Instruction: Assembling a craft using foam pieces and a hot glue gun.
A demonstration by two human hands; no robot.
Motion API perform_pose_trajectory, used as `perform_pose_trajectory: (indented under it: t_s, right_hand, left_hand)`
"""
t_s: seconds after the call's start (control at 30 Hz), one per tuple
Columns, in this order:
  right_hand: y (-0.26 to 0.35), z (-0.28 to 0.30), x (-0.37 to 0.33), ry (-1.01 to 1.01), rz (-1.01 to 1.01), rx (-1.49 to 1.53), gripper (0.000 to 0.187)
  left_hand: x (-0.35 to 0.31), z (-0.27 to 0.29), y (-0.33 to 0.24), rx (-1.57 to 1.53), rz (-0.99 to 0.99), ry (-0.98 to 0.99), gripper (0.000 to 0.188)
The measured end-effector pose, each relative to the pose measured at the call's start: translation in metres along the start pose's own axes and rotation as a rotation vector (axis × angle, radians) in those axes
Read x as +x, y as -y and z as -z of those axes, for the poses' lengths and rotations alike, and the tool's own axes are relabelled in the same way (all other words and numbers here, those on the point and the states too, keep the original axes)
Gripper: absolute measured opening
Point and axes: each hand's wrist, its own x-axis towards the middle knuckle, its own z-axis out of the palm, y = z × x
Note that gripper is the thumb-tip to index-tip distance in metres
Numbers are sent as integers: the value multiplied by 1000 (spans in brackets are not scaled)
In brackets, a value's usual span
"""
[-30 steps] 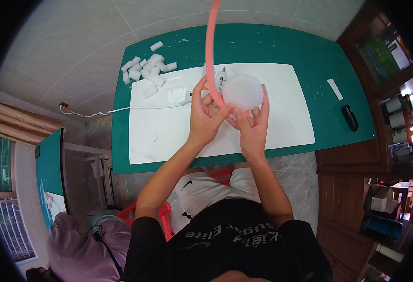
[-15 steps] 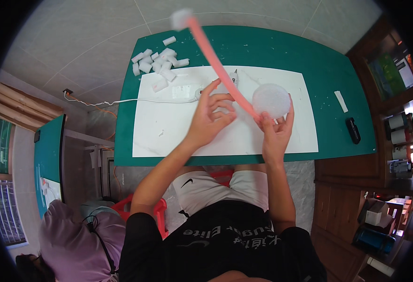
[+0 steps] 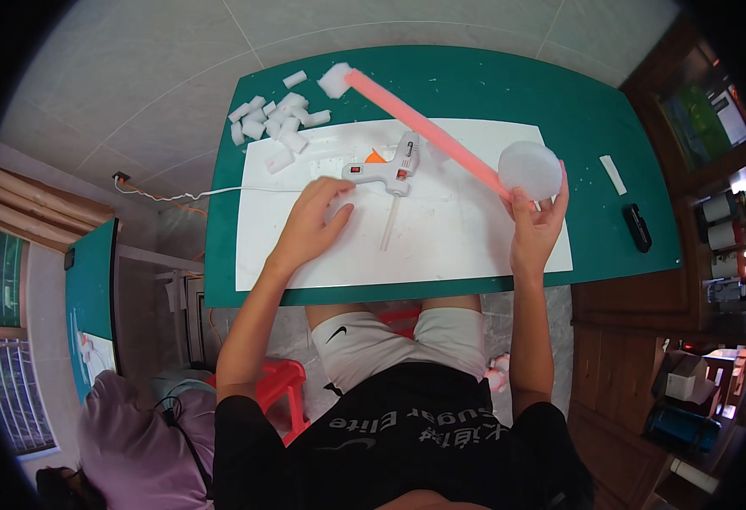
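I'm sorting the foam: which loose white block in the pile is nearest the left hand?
The block at the pile's near end, on the white sheet; all the others lie farther from the left hand.

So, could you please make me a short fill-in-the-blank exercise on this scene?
1. The round white foam piece and the near end of the pink strip are at the person's ____ hand.
2. The sheet under the glue gun is ____ in colour.
3. Short foam pieces lie near the table's far ____ corner.
4. The tabletop around the sheet is ____ in colour.

Missing words: right; white; left; green.
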Motion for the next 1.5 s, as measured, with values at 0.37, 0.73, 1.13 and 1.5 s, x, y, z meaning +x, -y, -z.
perform_pose_trajectory:
  t_s: [0.37, 0.73, 1.13, 1.5]
  right_hand:
    - [9, 22, 13, -35, 77, -37, 75]
    - [10, 33, 21, -73, 86, 3, 75]
    - [4, 18, 21, -16, 211, -120, 72]
    - [-1, -6, 5, 63, 222, -158, 70]
  left_hand:
    - [64, -30, -4, 539, -16, 221, 57]
    - [71, -26, 5, 597, -159, 165, 40]
    - [14, 23, -23, 50, 16, -8, 13]
    - [26, 10, -37, -164, 53, -23, 23]
